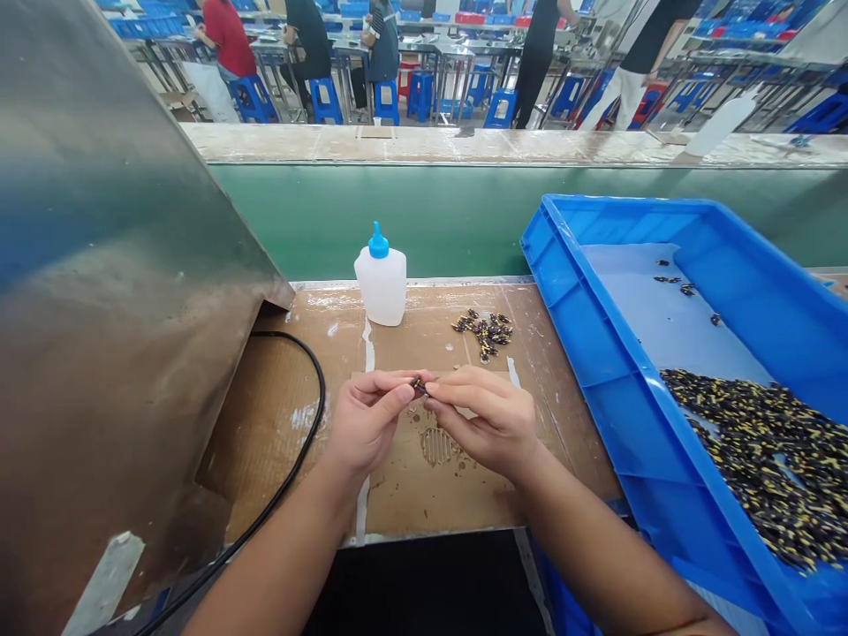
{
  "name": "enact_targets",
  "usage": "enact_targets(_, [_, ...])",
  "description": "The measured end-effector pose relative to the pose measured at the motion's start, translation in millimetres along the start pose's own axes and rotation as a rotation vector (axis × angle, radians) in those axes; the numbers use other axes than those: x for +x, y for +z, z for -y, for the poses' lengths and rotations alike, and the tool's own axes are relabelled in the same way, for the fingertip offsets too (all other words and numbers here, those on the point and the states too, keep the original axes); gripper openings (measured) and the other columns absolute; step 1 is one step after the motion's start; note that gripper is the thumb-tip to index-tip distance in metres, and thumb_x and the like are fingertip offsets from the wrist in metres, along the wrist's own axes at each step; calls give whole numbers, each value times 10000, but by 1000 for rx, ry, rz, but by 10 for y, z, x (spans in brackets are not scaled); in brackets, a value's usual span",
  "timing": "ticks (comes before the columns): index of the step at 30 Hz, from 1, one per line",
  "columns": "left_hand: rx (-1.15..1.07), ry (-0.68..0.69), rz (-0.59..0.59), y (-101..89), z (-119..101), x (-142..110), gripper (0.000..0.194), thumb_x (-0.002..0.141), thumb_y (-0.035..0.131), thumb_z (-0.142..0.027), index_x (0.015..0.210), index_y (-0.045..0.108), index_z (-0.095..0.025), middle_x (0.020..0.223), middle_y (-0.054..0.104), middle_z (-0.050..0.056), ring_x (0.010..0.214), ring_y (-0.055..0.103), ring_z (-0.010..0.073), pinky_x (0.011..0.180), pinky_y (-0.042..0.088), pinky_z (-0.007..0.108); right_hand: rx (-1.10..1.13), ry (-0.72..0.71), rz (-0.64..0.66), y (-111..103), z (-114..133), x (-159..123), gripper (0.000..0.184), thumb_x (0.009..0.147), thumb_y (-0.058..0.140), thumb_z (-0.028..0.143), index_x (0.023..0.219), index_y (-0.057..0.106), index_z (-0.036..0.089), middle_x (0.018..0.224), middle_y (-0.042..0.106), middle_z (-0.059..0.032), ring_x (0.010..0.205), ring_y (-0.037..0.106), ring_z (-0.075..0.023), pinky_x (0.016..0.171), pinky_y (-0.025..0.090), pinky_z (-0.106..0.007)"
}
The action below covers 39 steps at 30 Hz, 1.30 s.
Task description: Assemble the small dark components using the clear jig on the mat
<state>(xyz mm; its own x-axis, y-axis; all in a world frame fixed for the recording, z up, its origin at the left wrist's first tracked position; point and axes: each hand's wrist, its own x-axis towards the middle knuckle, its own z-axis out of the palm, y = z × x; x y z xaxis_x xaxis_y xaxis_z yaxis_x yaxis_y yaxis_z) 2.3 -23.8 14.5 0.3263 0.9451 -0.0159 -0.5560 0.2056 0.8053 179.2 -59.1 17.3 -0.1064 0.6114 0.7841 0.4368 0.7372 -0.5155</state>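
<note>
Between the fingertips of both hands, above the cardboard-covered table, is a small dark part with a yellowish spot; its exact kind is too small to make out. My left hand pinches it between thumb and forefinger. My right hand meets it from the other side, fingers closed on its right end. Just beyond the hands lies a loose pile of similar black-and-yellow parts. A white squeeze bottle with a blue nozzle cap stands upright behind my left hand.
To the right, a large blue crate holds many more such parts. A metal housing rises at the left, with a black cable beside it. Behind runs a green belt; another white bottle and several people are farther back.
</note>
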Motion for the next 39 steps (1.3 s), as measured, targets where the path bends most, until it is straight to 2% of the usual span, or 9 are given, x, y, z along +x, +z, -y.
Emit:
enact_targets(5, [22,-15,-3,-6,15,4,202,736,990,-319,816,850,-198,970,820,128,913,799,206,880,648,253,11,5,1,-15,-1,-1,325,961,729,41,1218,747,239,1041,815,-79,889,787,-195,765,675,-349])
enact_targets(13, [34,16,-1,2,18,6,157,749,979,-310,799,854,-228,970,825,95,909,803,200,880,656,242,-22,-13,-12,-7,18,10,315,960,737,47,1206,743,242,1017,815,-68,869,782,-190,755,677,-342])
enact_targets(18, [184,101,-26,-73,73,-16,128,806,943,-315,826,854,-226,1027,821,114,986,804,234,947,662,301,-45,-18,-25,0,11,0,299,953,739,47,1184,748,237,989,816,-66,834,780,-192,735,670,-343])
enact_targets(22, [309,178,-39,-75,60,-51,74,856,900,-279,833,852,-228,1044,822,104,1021,800,212,959,649,257,-49,-18,-20,-11,5,11,276,962,734,65,1178,747,237,991,817,-62,822,780,-189,735,675,-341])
enact_targets(27, [339,204,-43,-37,32,-57,79,860,896,-264,816,847,-221,1036,823,100,1003,805,207,930,655,233,-48,-10,-1,-25,-1,9,268,972,722,67,1180,746,235,1014,817,-66,858,780,-186,765,682,-341])
enact_targets(33, [287,239,8,-71,87,-33,40,869,883,-230,859,845,-237,1059,822,89,1029,802,206,950,659,251,-39,-30,-15,-21,-1,11,287,962,736,38,1187,738,215,1009,807,-70,868,766,-180,768,671,-332])
enact_targets(39, [326,255,58,-119,149,-32,79,927,821,-227,999,839,-255,1217,783,99,1166,758,211,982,647,259,-70,-17,-37,-43,-18,-4,354,952,727,15,1230,742,232,1023,750,-73,886,723,-183,761,645,-344])
